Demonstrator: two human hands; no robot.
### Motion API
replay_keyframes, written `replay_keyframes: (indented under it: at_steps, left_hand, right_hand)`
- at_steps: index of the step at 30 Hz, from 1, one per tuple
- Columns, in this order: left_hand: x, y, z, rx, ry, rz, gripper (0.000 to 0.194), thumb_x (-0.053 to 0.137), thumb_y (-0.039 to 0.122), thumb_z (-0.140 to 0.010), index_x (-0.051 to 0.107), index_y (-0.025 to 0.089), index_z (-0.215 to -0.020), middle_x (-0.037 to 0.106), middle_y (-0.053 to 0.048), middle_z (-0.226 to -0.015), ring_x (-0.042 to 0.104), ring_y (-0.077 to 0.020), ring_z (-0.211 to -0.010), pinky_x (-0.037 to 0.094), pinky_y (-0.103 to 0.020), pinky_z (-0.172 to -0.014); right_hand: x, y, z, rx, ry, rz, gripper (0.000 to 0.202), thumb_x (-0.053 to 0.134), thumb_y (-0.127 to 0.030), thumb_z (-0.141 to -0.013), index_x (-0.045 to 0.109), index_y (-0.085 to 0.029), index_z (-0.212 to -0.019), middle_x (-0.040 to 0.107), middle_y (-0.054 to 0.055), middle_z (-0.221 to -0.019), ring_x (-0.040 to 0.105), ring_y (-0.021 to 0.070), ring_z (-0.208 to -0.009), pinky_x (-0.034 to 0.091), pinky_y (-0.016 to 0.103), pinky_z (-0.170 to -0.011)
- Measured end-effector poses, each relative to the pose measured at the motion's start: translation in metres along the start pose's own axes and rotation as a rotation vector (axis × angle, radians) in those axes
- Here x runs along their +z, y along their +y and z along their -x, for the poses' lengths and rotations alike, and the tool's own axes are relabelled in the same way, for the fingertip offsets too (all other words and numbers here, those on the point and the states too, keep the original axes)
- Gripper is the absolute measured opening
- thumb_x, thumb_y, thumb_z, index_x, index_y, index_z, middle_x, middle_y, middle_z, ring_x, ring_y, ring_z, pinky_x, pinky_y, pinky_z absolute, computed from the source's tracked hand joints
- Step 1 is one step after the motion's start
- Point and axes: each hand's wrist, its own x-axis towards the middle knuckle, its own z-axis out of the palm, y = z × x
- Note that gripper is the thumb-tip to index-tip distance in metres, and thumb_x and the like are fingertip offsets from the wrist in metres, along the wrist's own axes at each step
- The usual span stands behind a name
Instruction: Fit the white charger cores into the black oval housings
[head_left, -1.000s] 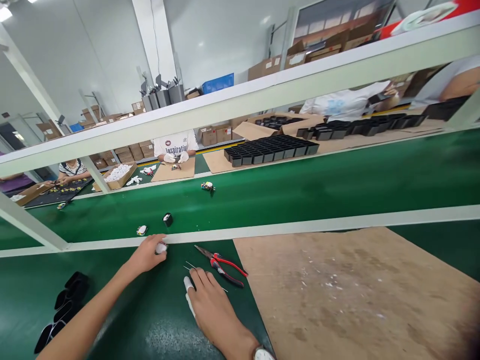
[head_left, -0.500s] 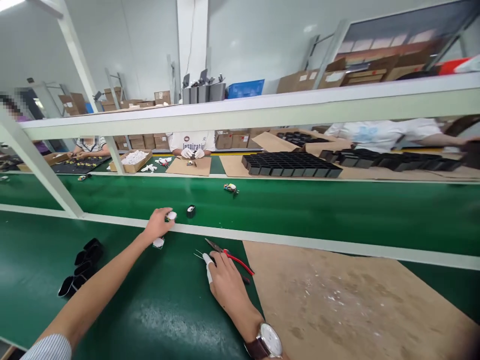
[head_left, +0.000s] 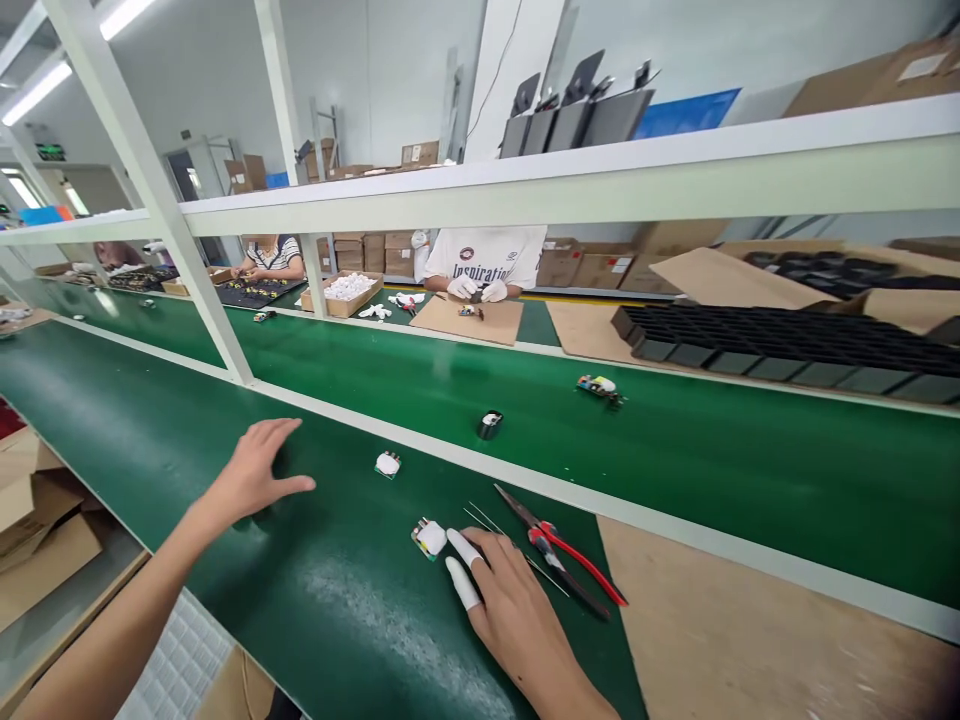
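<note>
My left hand (head_left: 259, 470) is held over the left part of the green bench, empty, with thumb and fingers spread. Dark shapes behind and below it are mostly hidden. My right hand (head_left: 517, 610) rests low on the bench, white finger covers on two digits. Those covered tips are beside a small circuit board (head_left: 430, 538) with a white top. Farther left lies a similar white-topped board (head_left: 388, 464). Thin metal tweezers (head_left: 551, 574) lie along the far side of my right fingers, partly covered. Red-handled pliers (head_left: 559, 545) lie just beyond.
A pale rail (head_left: 420, 440) divides the bench from a green belt carrying a black cup-shaped housing (head_left: 490, 427) and a wired circuit board (head_left: 600, 388). A brown board (head_left: 750, 610) covers the right side. An upright post (head_left: 202, 290) stands left; co-workers sit across.
My view has turned left. My left hand has let go of a white-topped piece and moved off to the left. A white-topped board now lies at my right fingertips.
</note>
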Motion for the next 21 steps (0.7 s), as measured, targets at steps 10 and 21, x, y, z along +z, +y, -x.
replay_keyframes:
  at_steps: [10, 21]
  left_hand:
    - [0.009, -0.083, 0.045, -0.099, -0.252, 0.183, 0.116, 0.08, 0.069, -0.08, 0.009, 0.043, -0.168, 0.003, -0.01, -0.178, 0.028, -0.0465, -0.157, 0.05, -0.054, -0.114]
    - [0.012, -0.099, -0.026, -0.093, -0.158, 0.352, 0.089, 0.05, 0.079, -0.093, 0.041, 0.022, -0.161, 0.049, -0.016, -0.161, 0.055, -0.0352, -0.142, 0.052, -0.046, -0.112]
  right_hand:
    - [0.015, -0.017, -0.012, 0.061, -0.062, -0.091, 0.037, 0.054, -0.035, -0.106, 0.055, -0.017, -0.138, 0.061, 0.018, -0.135, 0.065, 0.0317, -0.116, 0.061, 0.046, -0.092]
    - [0.019, -0.012, -0.013, 0.089, -0.087, -0.129, 0.047, 0.057, -0.037, -0.105, 0.048, -0.021, -0.148, 0.063, 0.016, -0.134, 0.065, 0.0295, -0.117, 0.059, 0.046, -0.096]
